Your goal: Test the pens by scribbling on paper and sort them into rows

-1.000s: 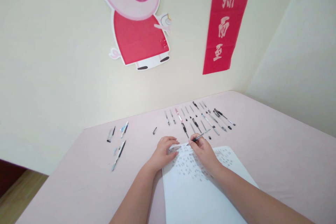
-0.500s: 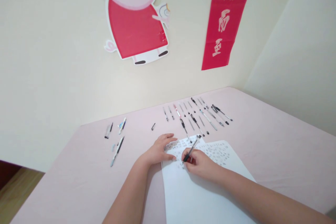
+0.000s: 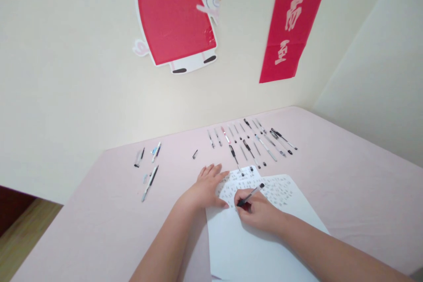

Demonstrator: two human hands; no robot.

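Observation:
My right hand (image 3: 256, 211) grips a black pen (image 3: 250, 194) in a writing hold, its tip down on a white sheet of paper (image 3: 251, 246) that carries several rows of small handwritten marks. My left hand (image 3: 206, 189) lies flat on the sheet's upper left edge, fingers stretched out and slightly spread, holding nothing. Both forearms reach in from the bottom of the view.
The pink table (image 3: 346, 185) meets a cream wall. A row of several pens (image 3: 254, 141) lies beyond the paper. More pens (image 3: 148, 167) lie at the left and a small cap (image 3: 194, 154) in between. A cartoon pig cutout (image 3: 175, 22) and red banner (image 3: 291, 31) hang above.
My right hand drew back from the top of the sheet towards me and set the pen tip lower on the paper. My left hand opened out flatter on the sheet.

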